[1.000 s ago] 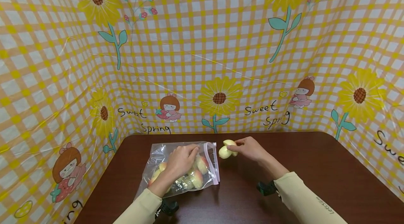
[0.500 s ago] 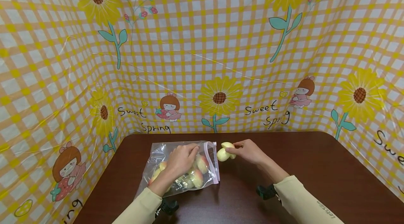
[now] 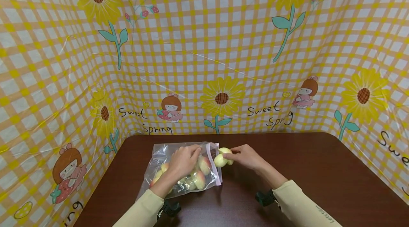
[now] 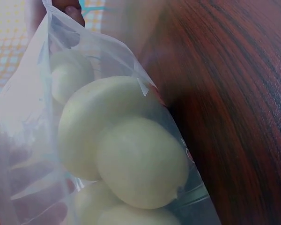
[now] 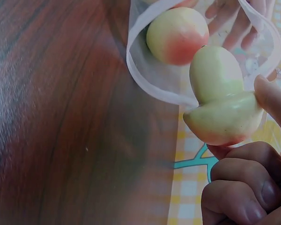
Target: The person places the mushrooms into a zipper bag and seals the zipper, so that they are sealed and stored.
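Note:
A transparent zip bag (image 3: 163, 152) with a pale pink zip strip (image 3: 218, 180) lies on the table, its mouth facing right. Several pale yellow, red-blushed peach-like fruits (image 3: 198, 180) show through its film. My left hand (image 3: 184, 159) lies across the bag and pinches the film near the mouth; the right wrist view shows the mouth spread round and my left fingers behind the film. At the mouth, my right hand (image 3: 246, 156) pinches another peach-like piece (image 5: 225, 117) between thumb and fingers. That piece looks like two joined lobes with a reddish underside, and overlaps the bag's rim (image 5: 147, 89).
A dark brown wooden table (image 3: 306, 170) extends to the right and in front. Yellow checked cloth (image 3: 198, 60) with sunflowers hangs behind and on both sides. Black wrist devices (image 3: 266, 198) sit below both wrists.
My right hand has moved left and slightly down, bringing the peach-like piece from right of the bag to overlap its mouth. My left hand and the bag have stayed in place.

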The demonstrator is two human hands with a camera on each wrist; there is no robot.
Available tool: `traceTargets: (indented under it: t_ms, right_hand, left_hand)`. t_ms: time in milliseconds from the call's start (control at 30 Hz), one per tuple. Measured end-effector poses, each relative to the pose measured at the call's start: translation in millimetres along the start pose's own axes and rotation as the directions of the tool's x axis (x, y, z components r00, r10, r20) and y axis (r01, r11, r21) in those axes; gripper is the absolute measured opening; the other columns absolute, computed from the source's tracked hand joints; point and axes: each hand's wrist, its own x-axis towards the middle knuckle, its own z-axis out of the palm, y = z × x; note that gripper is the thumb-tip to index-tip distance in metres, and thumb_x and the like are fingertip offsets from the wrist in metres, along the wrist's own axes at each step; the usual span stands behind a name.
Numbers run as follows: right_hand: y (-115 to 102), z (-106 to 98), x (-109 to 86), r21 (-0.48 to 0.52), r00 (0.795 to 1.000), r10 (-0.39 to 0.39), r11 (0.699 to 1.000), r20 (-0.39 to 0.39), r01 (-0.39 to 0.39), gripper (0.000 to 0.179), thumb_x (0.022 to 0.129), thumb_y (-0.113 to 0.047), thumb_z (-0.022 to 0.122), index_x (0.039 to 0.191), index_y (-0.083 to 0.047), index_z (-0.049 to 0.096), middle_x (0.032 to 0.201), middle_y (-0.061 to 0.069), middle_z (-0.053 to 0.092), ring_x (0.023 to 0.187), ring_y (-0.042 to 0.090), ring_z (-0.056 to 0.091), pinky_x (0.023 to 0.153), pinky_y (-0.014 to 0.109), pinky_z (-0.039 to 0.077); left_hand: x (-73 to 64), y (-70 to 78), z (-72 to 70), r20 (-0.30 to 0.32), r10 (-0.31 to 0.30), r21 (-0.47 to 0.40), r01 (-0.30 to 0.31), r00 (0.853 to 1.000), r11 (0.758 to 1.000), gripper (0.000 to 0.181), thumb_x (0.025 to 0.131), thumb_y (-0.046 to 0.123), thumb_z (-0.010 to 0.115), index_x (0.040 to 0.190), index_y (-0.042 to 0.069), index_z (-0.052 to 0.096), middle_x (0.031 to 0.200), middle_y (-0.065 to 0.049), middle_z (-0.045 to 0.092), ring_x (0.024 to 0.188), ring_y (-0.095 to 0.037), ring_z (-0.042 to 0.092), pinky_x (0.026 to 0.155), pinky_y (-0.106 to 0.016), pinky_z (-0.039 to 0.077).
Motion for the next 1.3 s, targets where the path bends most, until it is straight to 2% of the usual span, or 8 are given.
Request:
traceTargets:
  t_ms: [200,367,533,667,767,1033,1300]
  right_hand:
    - [-2,7,-1.0,0.014,1.000,0.006,1.000,0.021,-0.006,0.048,0.088,-0.042,0.076,0.114,-0.002,0.076,0.109,0.008,0.073,0.091,0.015,0.058,0.077,0.030,0.047]
    - [-6,12,-1.9,0.018,0.999,0.010,1.000,0.033,-0.011,0.047,0.088,-0.042,0.076,0.114,-0.003,0.076,0.110,0.007,0.073,0.092,0.015,0.058,0.079,0.031,0.048]
    - [-9,16,-1.7,0.028,0.999,0.007,1.000,0.045,-0.008,0.049,0.087,-0.043,0.076,0.115,-0.002,0.075,0.112,0.008,0.073,0.096,0.017,0.060,0.082,0.036,0.051]
    - [-10,21,-1.5,0.043,0.998,-0.007,0.999,0.061,0.005,0.050,0.087,-0.044,0.076,0.116,-0.003,0.075,0.114,0.008,0.073,0.103,0.018,0.063,0.088,0.041,0.052]
    - [-10,24,-0.7,0.048,0.997,-0.026,0.999,0.069,0.023,0.047,0.088,-0.043,0.076,0.114,-0.004,0.076,0.113,0.006,0.073,0.103,0.017,0.063,0.089,0.040,0.051]
    - [-13,32,0.7,0.060,0.994,-0.073,0.996,0.084,0.068,0.043,0.091,-0.037,0.074,0.115,-0.002,0.075,0.109,0.008,0.074,0.098,0.015,0.062,0.088,0.037,0.052]
    - [-12,39,3.0,0.085,0.992,-0.089,0.993,0.087,0.082,0.033,0.091,-0.033,0.073,0.104,-0.002,0.077,0.090,0.004,0.069,0.080,0.013,0.054,0.072,0.028,0.045]
  left_hand:
    - [0.5,1.1,0.0,-0.008,-0.002,0.013,0.002,1.000,1.000,0.025,0.104,0.029,0.052,0.107,0.024,0.076,0.064,0.008,0.056,0.064,-0.012,0.055,0.062,-0.038,0.047]
    - [0.3,0.5,1.0,-0.007,-0.001,0.017,0.001,1.000,1.000,0.026,0.105,0.029,0.052,0.112,0.024,0.076,0.070,0.008,0.062,0.066,-0.012,0.056,0.064,-0.040,0.049]
    - [-0.5,0.8,2.0,-0.012,-0.008,0.023,0.009,1.000,1.000,0.027,0.104,0.031,0.052,0.115,0.024,0.075,0.088,0.004,0.073,0.075,-0.015,0.063,0.070,-0.047,0.053]
    - [-1.0,1.8,2.9,-0.013,-0.011,0.029,0.011,1.000,1.000,0.028,0.105,0.031,0.051,0.116,0.024,0.075,0.099,0.001,0.076,0.086,-0.022,0.070,0.072,-0.050,0.054]
    - [-0.8,2.7,3.9,-0.014,-0.008,0.026,0.009,1.000,1.000,0.029,0.105,0.032,0.051,0.118,0.023,0.075,0.106,-0.001,0.077,0.094,-0.028,0.072,0.074,-0.052,0.054]
    - [0.7,4.8,4.5,-0.032,0.002,0.030,-0.001,1.000,1.000,0.029,0.105,0.033,0.051,0.117,0.023,0.075,0.109,-0.003,0.076,0.099,-0.033,0.072,0.078,-0.055,0.055]
    - [0.2,6.0,4.4,-0.021,-0.004,0.026,0.005,1.000,1.000,0.028,0.105,0.032,0.049,0.113,0.023,0.075,0.103,-0.002,0.077,0.094,-0.031,0.072,0.075,-0.053,0.054]
